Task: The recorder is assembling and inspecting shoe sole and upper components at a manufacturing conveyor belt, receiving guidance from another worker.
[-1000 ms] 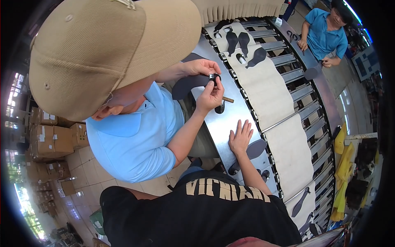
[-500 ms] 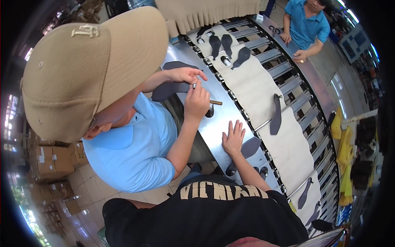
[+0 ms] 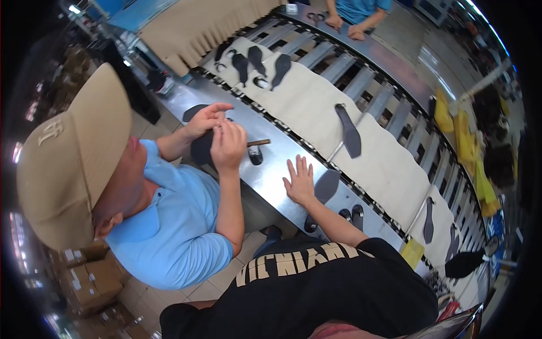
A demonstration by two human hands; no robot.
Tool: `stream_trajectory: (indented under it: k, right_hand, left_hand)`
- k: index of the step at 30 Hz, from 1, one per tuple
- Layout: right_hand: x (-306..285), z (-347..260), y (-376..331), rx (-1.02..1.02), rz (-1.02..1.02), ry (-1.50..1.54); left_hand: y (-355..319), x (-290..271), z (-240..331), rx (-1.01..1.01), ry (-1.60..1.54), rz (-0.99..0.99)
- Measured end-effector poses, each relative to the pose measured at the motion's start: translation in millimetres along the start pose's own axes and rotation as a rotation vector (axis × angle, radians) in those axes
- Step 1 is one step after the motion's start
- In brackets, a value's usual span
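Observation:
My right hand (image 3: pixel 299 183) lies palm down on the shiny metal ledge (image 3: pixel 271 181), its fingers spread and nothing held. Just right of it is a dark grey sole-shaped piece (image 3: pixel 326 186), partly behind my wrist. Small shiny black shoe parts (image 3: pixel 358 213) sit beyond my forearm, and another black part (image 3: pixel 310 224) is on the near side. My left hand is out of view. To my left, a co-worker in light blue holds a dark sole-shaped piece (image 3: pixel 201 148) and a brown stick-like handle (image 3: pixel 259 143). What the co-worker's fingertips pinch is too small to make out.
Past the ledge runs a slatted roller conveyor (image 3: pixel 361 79) with a cream cloth belt (image 3: pixel 316 107) bearing several dark soles. Another person's hands (image 3: pixel 355 31) rest across it. Yellow cloths (image 3: pixel 466 135) hang at right; cardboard boxes (image 3: pixel 90 282) stand at lower left.
The view has turned, so the conveyor and the co-worker appear farther left. My right hand stays flat on the ledge. The co-worker's two hands are closer together.

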State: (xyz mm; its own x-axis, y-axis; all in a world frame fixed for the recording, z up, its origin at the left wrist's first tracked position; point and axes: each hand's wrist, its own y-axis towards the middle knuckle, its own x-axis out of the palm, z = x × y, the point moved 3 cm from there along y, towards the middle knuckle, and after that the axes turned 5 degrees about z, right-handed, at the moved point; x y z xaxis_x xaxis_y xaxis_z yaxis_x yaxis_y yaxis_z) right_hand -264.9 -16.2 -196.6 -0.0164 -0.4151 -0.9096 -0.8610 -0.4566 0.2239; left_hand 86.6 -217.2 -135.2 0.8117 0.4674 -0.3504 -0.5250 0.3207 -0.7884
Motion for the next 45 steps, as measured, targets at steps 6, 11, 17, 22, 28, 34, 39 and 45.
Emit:
stream_trajectory:
  k: [6, 11, 17, 22, 28, 34, 39, 45]
  right_hand:
    - [3, 28, -4, 0.063, -0.007, -0.036]
    - [-29, 107, 68, 0.176, 0.176, 0.293]
    - [-80, 203, 71, 0.575, 0.336, -0.352]
    - [-61, 267, 34, 0.646, 0.049, -0.148]
    - [-82, 299, 36, 0.837, 0.169, 0.532]
    - [-186, 131, 1, 0.779, 0.075, 1.564]
    - [-220, 36, -50, 0.674, -0.1, 1.892]
    - [-205, 7, -81, 0.687, -0.282, 1.875]
  left_hand:
    - [-47, 21, 5, -0.187, -0.179, 0.245]
    - [-64, 28, 24, -0.248, -0.259, 0.343]
    - [-70, 2, 40, -0.252, -0.249, 0.374]
    - [-73, -17, 61, -0.209, -0.219, 0.367]
    - [-46, -53, 94, -0.049, -0.126, 0.218]
    - [15, -180, 185, 0.622, -0.493, 0.82]
    - [104, -240, 224, 0.695, -1.243, 0.823]
    - [98, -240, 239, 0.859, -1.531, 0.661]
